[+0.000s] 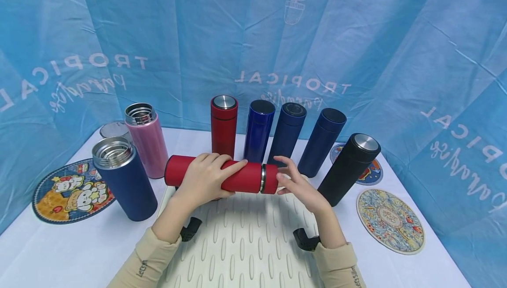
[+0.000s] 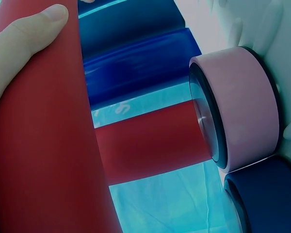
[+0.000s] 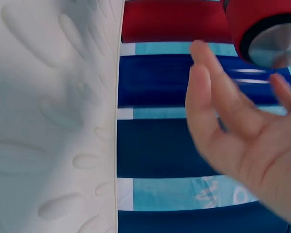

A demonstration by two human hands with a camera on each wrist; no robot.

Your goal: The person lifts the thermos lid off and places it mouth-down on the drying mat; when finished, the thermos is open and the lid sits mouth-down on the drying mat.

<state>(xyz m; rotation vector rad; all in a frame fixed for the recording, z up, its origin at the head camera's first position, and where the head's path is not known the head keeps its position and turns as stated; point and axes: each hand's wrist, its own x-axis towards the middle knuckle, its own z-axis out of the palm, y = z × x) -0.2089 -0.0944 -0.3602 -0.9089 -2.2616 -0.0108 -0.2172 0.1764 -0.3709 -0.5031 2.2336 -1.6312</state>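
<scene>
Red flask [image 1: 244, 179] in left grip [image 1: 203, 177]

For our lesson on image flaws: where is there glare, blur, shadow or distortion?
Head view: the black bottle leans outward, probably wide-angle distortion; left wrist view: dim, with a bluish cast; right wrist view: white glare streaks on the glossy blue bottle, slight blur on the right hand, shadow across the pale surface.
</scene>
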